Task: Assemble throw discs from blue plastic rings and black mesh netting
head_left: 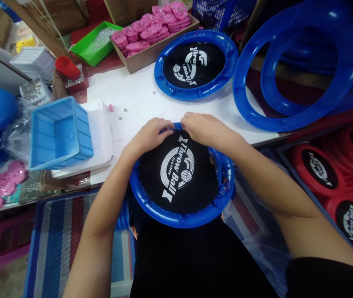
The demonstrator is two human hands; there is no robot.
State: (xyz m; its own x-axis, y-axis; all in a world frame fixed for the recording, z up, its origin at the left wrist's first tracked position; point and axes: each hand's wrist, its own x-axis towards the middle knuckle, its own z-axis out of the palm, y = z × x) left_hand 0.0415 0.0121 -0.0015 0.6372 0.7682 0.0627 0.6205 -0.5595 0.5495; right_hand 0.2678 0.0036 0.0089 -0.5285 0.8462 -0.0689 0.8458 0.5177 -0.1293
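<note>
A blue ring with black fabric [151,178] printed "Throw Ball" lies across the table's near edge and my lap. My left hand [158,131] is at the ring's far rim, its thumb and fingers closed on the fabric edge. Just to the right, my right hand [193,124] pinches the same rim with bent fingers. At the ring's right side the fabric stands off the frame and a gap shows. A second blue ring with printed black fabric [207,62] rests on the white table surface [139,99] beyond my hands.
Bare blue rings [245,95] stand at the right. Left is a light blue bin [61,136]; behind are a green tray [94,45] and a carton of pink pieces [151,31]. Red discs [316,169] fill a container at lower right. Small parts dot the white surface.
</note>
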